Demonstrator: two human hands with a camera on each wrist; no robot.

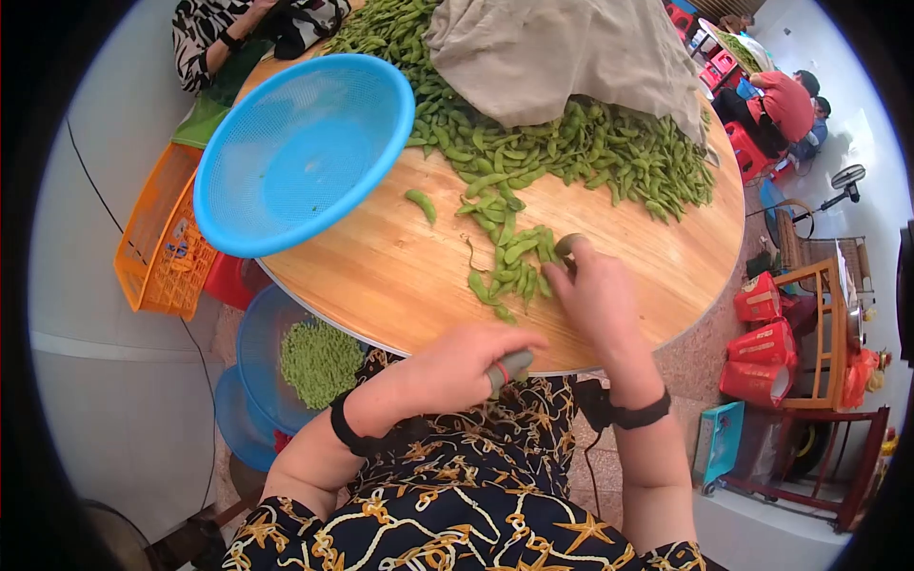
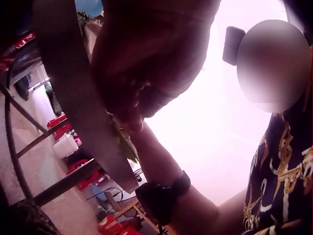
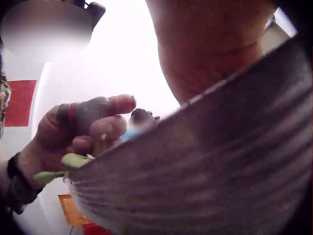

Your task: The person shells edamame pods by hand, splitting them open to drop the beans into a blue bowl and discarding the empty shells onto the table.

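My left hand (image 1: pixel 462 366) is at the table's near edge, with a grey thumb cover (image 1: pixel 509 369) held by a red band. Its curled fingers hold green soybean pods (image 3: pixel 76 160), which stick out below them in the right wrist view. My right hand (image 1: pixel 605 295) reaches over the tabletop, thumb and forefinger apart at the right side of a small group of soybean pods (image 1: pixel 519 252). A dark grey cover (image 1: pixel 568 245) sits on its fingertip. Behind lies a large heap of pods (image 1: pixel 590 147), partly under a beige cloth (image 1: pixel 562 57).
A blue mesh basket (image 1: pixel 305 157) stands at the left of the round wooden table (image 1: pixel 371 276). Below the left edge, a blue basin (image 1: pixel 257 333) holds shelled beans (image 1: pixel 319 362). An orange crate (image 1: pixel 157 238) is farther left. Another person's arm (image 1: pixel 249 21) shows at the far left.
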